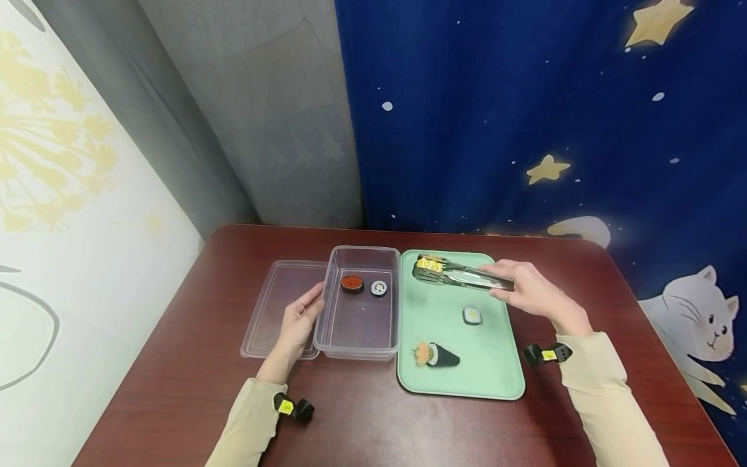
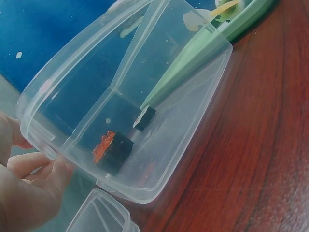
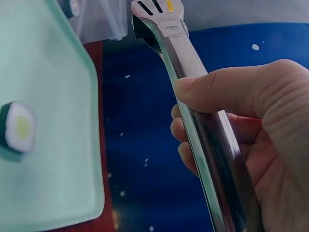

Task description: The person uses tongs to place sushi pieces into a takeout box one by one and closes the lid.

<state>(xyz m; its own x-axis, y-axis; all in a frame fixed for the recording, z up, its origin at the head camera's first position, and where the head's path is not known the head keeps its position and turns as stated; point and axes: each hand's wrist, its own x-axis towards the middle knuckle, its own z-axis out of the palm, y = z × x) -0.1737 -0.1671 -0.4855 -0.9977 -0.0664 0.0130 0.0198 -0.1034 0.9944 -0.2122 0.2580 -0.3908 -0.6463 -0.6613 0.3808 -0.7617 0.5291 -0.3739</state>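
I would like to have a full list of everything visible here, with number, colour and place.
Tongs: 1, silver, over tray
Yellow piece: 1, yellow, between tongs' tips
Container: 1, clear, left of tray
Red-topped piece: 1, red and black, inside container
Small roll: 1, black and white, inside container
Tray: 1, pale green, on table
Yellow-centred roll: 1, white and dark, on tray
Cone-shaped roll: 1, black, white, orange, tray's near part
Lid: 1, clear, left of container
Table: 1, reddish-brown, beneath tray
Curtain: 1, blue, starry, behind table
Backdrop: 1, grey, behind table
Patterned panel: 1, white and yellow, far left
Wrist cameras: 2, black, at wrists
Sleeves: 2, cream, on arms
Left hand: 1, bare, holding container's rim
Right hand: 1, bare, gripping tongs
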